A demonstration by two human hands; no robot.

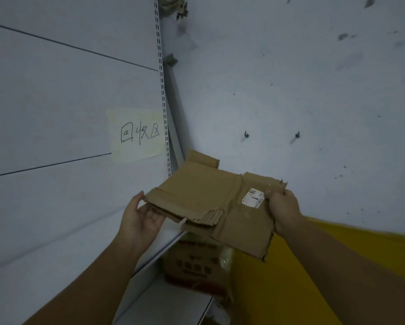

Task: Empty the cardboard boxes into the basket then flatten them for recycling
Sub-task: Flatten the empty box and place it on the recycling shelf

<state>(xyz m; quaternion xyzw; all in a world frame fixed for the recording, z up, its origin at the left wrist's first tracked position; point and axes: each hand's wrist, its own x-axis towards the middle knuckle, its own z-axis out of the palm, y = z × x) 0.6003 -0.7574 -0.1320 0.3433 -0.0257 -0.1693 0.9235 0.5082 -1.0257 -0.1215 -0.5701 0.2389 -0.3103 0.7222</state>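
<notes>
Two bare forearms reach up from the bottom of the frame. The left hand and right hand carry a flattened cardboard box between them at centre frame, held roughly level in the air before a pale shelving panel. The right hand's fingers curl round the torn right-hand edge, with the thumb pressed on top just beside a white shipping label. The left hand lies palm up, fingers nearly straight under the left edge and thumb against its side — a support rather than a clamp. The sheet looks light, fairly stiff across its panels but floppy at the creases, with loose flaps drooping at lower centre. Opposite edges seem the sound places to hold, clear of the ragged corner that could tear. A handwritten paper note is stuck to the panel at centre left. Below the cardboard, at lower centre, a printed carton stands on a shelf — whether it has been emptied cannot be told.
</notes>
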